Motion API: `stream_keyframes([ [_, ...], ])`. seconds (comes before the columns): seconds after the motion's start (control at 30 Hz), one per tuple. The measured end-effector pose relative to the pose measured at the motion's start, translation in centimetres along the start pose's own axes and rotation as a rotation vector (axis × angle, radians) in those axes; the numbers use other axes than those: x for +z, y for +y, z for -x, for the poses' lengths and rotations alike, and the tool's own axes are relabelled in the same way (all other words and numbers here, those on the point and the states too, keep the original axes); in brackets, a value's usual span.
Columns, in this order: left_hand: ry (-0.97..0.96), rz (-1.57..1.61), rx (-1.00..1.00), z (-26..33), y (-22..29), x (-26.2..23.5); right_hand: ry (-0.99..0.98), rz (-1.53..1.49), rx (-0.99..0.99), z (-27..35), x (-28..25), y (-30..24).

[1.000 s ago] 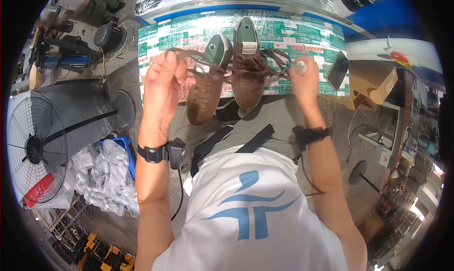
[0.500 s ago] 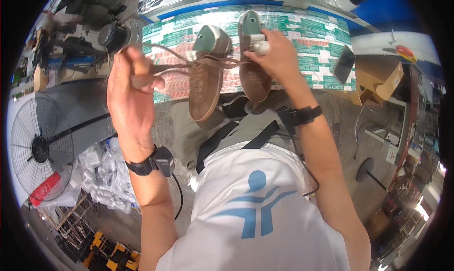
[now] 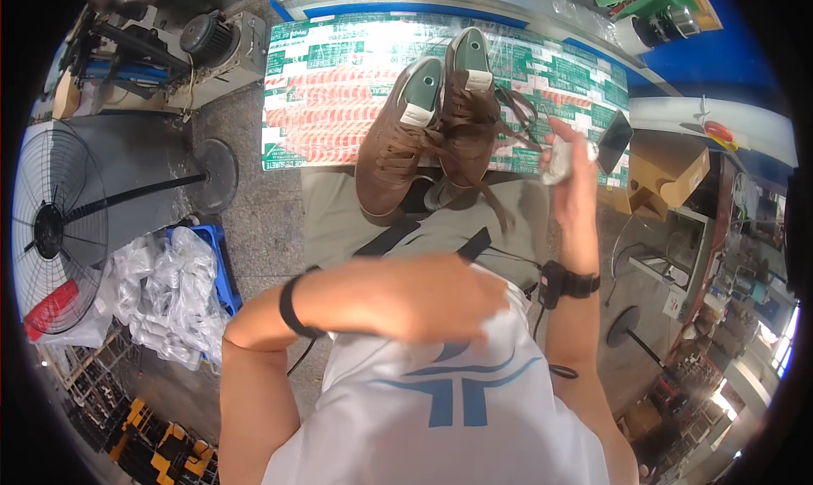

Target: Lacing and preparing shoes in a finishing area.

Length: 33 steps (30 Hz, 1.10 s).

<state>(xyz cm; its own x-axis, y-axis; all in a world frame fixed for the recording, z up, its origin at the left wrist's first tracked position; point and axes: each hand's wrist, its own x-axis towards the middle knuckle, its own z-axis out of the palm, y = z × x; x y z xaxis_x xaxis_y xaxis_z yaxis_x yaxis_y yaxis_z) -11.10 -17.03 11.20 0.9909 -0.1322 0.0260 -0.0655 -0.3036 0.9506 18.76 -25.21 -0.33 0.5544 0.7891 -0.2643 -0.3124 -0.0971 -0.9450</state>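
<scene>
Two brown lace-up shoes stand side by side at the near edge of a tape-covered tabletop, toes toward me. The left shoe [image 3: 388, 170] leans against the right shoe [image 3: 467, 150]; green insoles show inside both. Loose brown laces [image 3: 500, 207] trail over the right shoe, and a loop of them reaches toward my right hand [image 3: 576, 180]. That hand is raised right of the shoes, closed around a crumpled white wad [image 3: 556, 163]; whether it also holds a lace end is unclear. My left hand [image 3: 449, 299] crosses in front of my shirt, away from the shoes, its fingers blurred.
The tabletop [image 3: 322, 87] is covered in green, white and red printed tape. A dark phone-like slab [image 3: 614, 142] lies on its right edge, beside an open cardboard box [image 3: 669, 180]. At left stand a fan [image 3: 51, 231] and a blue crate [image 3: 222, 269] of clear plastic bags.
My left hand has let go of the laces and swung down and right across my body. My right hand has moved right, off the right shoe. The shoes now sit closer together.
</scene>
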Motion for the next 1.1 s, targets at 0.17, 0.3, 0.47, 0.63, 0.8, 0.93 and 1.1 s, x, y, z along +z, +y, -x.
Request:
stream_keyframes([
  [0.17,0.954,-0.278,-0.394,2.6,-9.6,-5.5,-0.277,0.065,0.042,3.2,2.2,-1.3],
  [0.3,0.942,-0.373,-0.403,2.9,-12.4,-5.8,-0.42,0.54,-0.152,5.3,8.6,-1.2],
  [0.47,0.889,-0.548,-0.387,2.8,-12.2,-5.3,-0.499,0.852,-0.37,5.1,11.9,-0.4],
  [0.63,0.853,-0.507,-0.461,3.4,-12.8,-5.6,-0.563,0.822,-0.314,5.1,11.2,-0.1],
  [0.8,0.899,-0.488,-0.33,3.2,-13.7,-5.7,-0.525,0.55,-0.159,4.2,11.2,-0.4],
  [0.93,1.02,-0.316,-0.386,4.0,-15.7,-4.5,-0.478,0.582,-0.318,4.4,11.2,0.1],
  [1.1,1.231,-0.056,-0.372,3.9,-16.1,-2.5,-0.62,0.384,0.064,4.7,8.6,0.3],
])
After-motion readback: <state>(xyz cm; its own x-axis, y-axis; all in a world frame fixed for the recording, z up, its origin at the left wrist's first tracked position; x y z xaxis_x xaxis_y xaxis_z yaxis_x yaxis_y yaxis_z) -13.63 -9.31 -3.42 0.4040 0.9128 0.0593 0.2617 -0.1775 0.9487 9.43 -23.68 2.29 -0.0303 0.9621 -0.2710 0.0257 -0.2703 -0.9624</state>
